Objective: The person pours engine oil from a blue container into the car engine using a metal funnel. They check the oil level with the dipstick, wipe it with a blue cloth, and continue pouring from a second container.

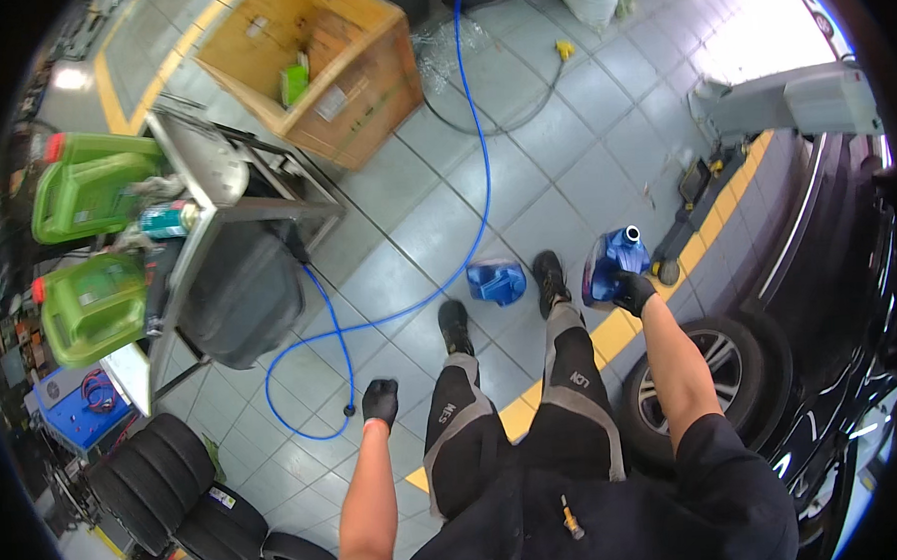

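In a black glove, my right hand [633, 292] grips a translucent blue jug [600, 263] by its handle side. Its white-rimmed mouth points up and shows no cap. My left hand [381, 401], gloved too, hangs closed over the floor to the left of my legs; whatever its fingers may hold is hidden. Between my shoes lies a second blue container [497, 282] on the grey tiles, apart from both hands.
A blue hose [483, 158] loops across the floor. At left stand a metal cart [255, 210] with green jugs [99, 305] and stacked tyres [157, 473]. A wooden crate [360, 94] stands ahead. A dark car [819, 294] and a lift arm [781, 105] are at right.
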Available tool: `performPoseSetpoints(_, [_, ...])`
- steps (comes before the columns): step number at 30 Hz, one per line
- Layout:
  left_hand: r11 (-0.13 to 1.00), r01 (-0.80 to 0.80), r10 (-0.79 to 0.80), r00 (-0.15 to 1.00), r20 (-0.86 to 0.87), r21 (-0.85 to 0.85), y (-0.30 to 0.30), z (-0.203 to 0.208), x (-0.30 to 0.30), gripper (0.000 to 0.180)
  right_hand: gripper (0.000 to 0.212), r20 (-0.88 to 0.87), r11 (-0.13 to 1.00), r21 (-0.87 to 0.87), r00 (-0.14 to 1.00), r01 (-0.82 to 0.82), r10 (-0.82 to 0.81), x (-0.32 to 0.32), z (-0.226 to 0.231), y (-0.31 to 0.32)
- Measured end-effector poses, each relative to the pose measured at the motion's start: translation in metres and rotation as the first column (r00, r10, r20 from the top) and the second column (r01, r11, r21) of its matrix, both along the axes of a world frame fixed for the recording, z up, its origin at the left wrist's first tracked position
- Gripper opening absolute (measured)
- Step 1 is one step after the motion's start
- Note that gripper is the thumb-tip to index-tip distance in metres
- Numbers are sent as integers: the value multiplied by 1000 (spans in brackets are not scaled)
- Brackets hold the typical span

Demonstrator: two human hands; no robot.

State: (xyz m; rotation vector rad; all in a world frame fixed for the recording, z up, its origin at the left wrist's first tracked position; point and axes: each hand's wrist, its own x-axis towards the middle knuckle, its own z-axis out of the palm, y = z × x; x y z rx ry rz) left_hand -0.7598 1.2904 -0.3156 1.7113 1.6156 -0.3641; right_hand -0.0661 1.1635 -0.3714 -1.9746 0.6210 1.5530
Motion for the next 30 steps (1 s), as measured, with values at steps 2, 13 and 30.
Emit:
performPoseSetpoints(2, [995, -66, 69, 997, 43, -79, 12, -42, 63, 30, 31, 72, 985, -62, 985, 160, -155, -18, -64, -34])
performPoseSetpoints(13, [817, 574, -558, 809, 186, -44, 37, -280, 319, 65, 22, 267, 806, 420, 792, 417, -549, -76, -334, -198])
performPoseSetpoints(30, [858, 512, -511, 859, -41, 38, -31, -298, 363, 49, 66, 306, 915, 361, 950, -181, 67, -283, -305, -70])
